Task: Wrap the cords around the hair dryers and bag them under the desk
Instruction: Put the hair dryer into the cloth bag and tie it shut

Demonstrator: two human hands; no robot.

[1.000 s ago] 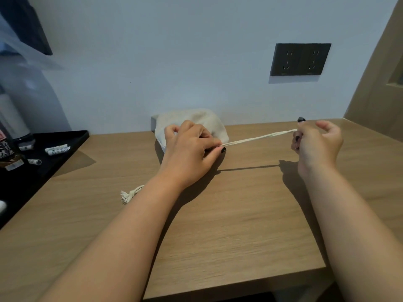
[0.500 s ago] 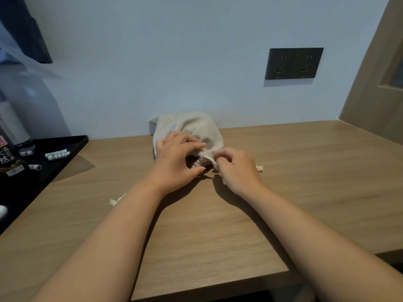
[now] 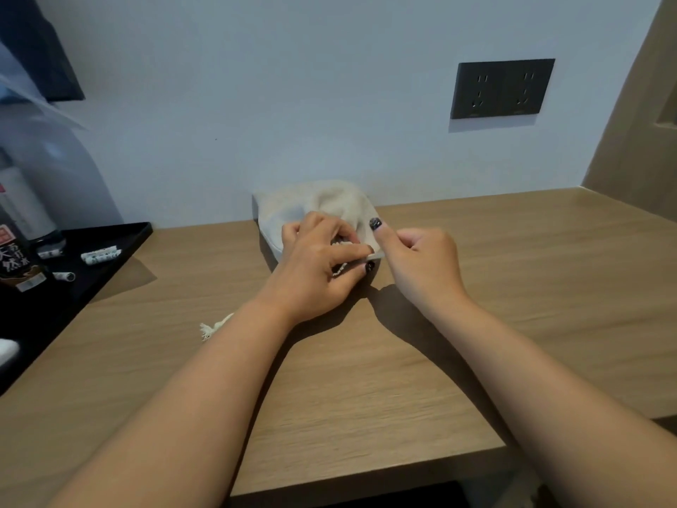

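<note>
Wooden tabletop (image 3: 403, 361) meets a pale wall. Near the wall sits the cloth bag (image 3: 315, 205). Left hand (image 3: 318, 265) has its grip curled on the bag's bunched mouth. Right hand (image 3: 421, 265) pinches the same spot, thumb up.

Soft daylight, perhaps leftward; bowed edges.

A pale blue-grey wall (image 3: 293, 104) rises behind a light wooden desk (image 3: 513, 287). A dark double socket plate (image 3: 503, 89) is set in the wall at right. A beige panel (image 3: 633, 122) stands in the right corner. Soft shadows lie on the desk.
</note>
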